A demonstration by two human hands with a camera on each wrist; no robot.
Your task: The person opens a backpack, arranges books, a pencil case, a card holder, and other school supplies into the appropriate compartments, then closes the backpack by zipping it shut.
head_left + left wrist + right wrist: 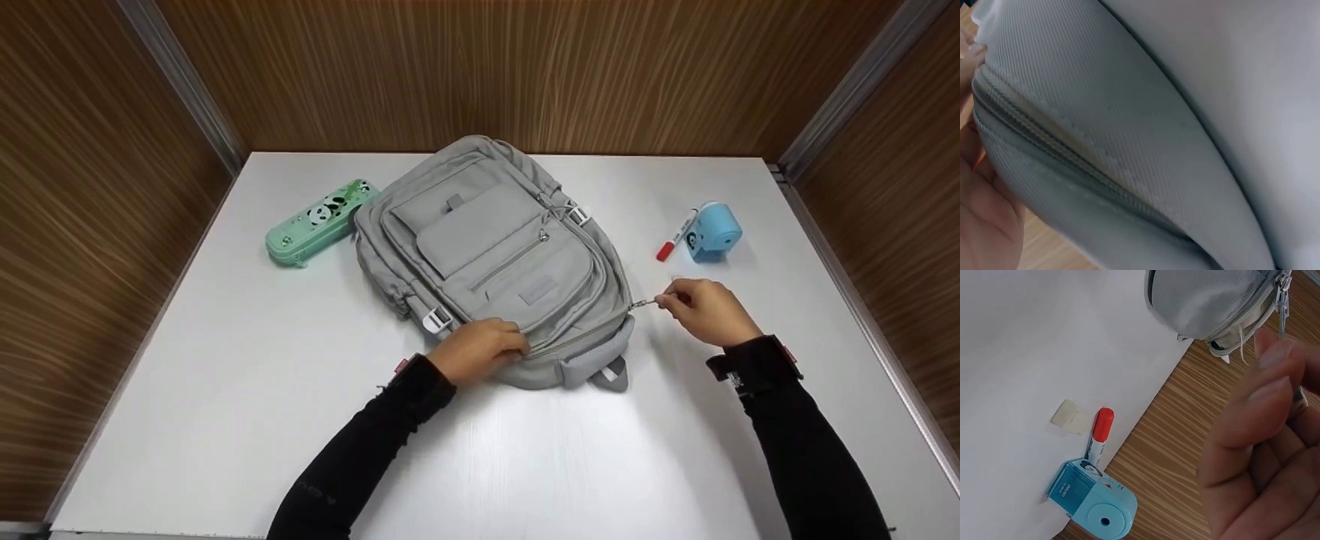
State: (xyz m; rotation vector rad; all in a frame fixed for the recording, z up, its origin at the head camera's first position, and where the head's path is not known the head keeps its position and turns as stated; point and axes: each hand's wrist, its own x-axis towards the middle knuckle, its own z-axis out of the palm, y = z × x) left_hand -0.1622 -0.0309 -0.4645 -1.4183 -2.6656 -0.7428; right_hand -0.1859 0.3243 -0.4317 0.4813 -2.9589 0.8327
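A grey backpack (pixel 510 255) lies front side up on the white table, its top end toward me. My right hand (pixel 709 309) pinches a metal zipper pull (pixel 642 303) between thumb and finger at the bag's right edge. The same zipper pull (pixel 1282 304) shows in the right wrist view, with a loose thread on the fabric nearby. My left hand (pixel 484 346) grips the fabric beside the zipper at the bag's near edge. In the left wrist view, that hand (pixel 985 208) lies along the zipper seam (pixel 1067 149); its fingertips are partly hidden.
A green panda pencil case (pixel 322 221) lies left of the backpack. To the right are a light blue pencil sharpener (pixel 714 232) and a red-capped marker (pixel 676 235). A small whitish eraser-like block (pixel 1069 417) lies near the marker. Wood-patterned panels (pixel 480 75) border the table.
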